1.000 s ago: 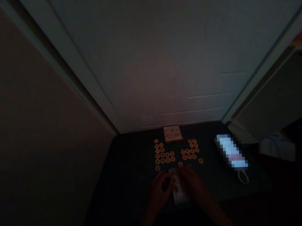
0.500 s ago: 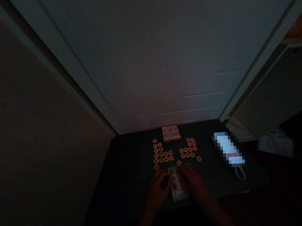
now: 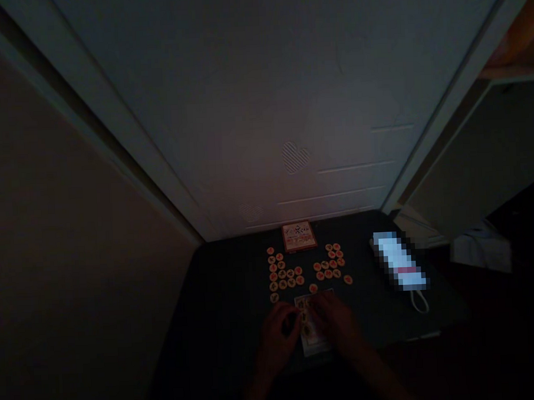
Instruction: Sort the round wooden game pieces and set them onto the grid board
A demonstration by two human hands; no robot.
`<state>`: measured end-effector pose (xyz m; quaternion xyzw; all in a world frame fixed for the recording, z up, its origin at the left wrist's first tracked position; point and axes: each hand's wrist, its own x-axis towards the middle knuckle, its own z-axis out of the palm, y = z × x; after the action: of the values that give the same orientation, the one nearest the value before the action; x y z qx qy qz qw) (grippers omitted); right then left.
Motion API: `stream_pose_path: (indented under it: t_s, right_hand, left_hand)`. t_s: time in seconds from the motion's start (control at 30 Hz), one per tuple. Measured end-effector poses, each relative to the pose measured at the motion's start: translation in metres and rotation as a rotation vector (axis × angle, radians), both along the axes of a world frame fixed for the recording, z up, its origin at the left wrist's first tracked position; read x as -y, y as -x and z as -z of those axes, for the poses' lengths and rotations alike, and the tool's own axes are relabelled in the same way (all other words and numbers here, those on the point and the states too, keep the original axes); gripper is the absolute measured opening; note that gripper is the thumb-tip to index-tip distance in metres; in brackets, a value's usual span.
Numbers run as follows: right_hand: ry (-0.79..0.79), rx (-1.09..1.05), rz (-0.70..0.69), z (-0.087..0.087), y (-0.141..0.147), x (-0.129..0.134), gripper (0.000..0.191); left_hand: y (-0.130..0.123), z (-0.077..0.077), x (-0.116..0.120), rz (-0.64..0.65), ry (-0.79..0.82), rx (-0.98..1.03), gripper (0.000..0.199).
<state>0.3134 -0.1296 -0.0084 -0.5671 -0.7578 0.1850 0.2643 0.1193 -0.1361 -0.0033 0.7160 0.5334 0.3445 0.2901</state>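
Observation:
A pale shallow tray (image 3: 318,346) lies near the front of the dark table, with several round pieces (image 3: 306,330) in its left part. My left hand (image 3: 279,329) is at the tray's left edge, thumb and fingertips curled together beside the pieces; what they pinch, if anything, is too small and dark to make out. My right hand (image 3: 334,315) reaches over the tray's upper right, fingers bent down near the top pieces, its fingertips unclear. Beyond the tray, round pieces with red or dark marks (image 3: 290,273) lie in a left group and a right group (image 3: 328,274).
A square printed box lid (image 3: 299,237) lies at the back of the dark table (image 3: 235,284), against a pale panel with heart patterns (image 3: 296,157). On the right is a bright, blurred-out phone-like object (image 3: 399,262) with a white loop (image 3: 419,302).
The whole view has shifted slightly, and the light on the panel has turned warmer while the tray looks dimmer. Both hands stay at the tray in nearly the same pose.

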Motion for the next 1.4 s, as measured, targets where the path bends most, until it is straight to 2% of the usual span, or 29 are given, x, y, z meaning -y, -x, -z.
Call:
stream_pose_path:
  t_s: [0.2, 0.33, 0.53, 0.7, 0.9, 1.03, 1.23, 1.4]
  right_hand:
    - [0.021, 0.012, 0.006, 0.001, -0.001, 0.001, 0.026]
    - [0.035, -0.032, -0.026, -0.002, -0.002, 0.003, 0.030]
    - [0.051, -0.078, -0.084, 0.003, -0.008, 0.011, 0.038]
    - [0.115, -0.081, -0.176, -0.003, -0.009, 0.020, 0.036]
    - [0.128, -0.066, -0.157, -0.006, -0.005, 0.020, 0.035]
    - [0.117, -0.118, -0.171, -0.012, -0.015, 0.020, 0.034]
    - [0.118, -0.198, 0.031, -0.031, -0.049, 0.017, 0.026]
    - [0.163, -0.296, 0.123, -0.025, -0.065, 0.019, 0.027]
  left_hand:
    - [0.000, -0.002, 0.000, -0.003, 0.017, -0.007, 0.014]
    - [0.000, -0.002, 0.000, -0.004, 0.016, 0.003, 0.015]
    - [0.000, -0.002, -0.001, 0.008, 0.030, -0.008, 0.015]
    - [-0.001, -0.001, 0.000, 0.006, 0.051, -0.048, 0.019]
    - [0.000, 0.004, 0.000, -0.012, 0.068, -0.044, 0.020]
    - [0.001, 0.008, 0.001, -0.017, 0.060, -0.041, 0.021]
    - [0.000, 0.006, 0.000, -0.030, 0.065, -0.073, 0.022]
    - [-0.001, -0.009, 0.002, -0.002, 0.035, -0.091, 0.019]
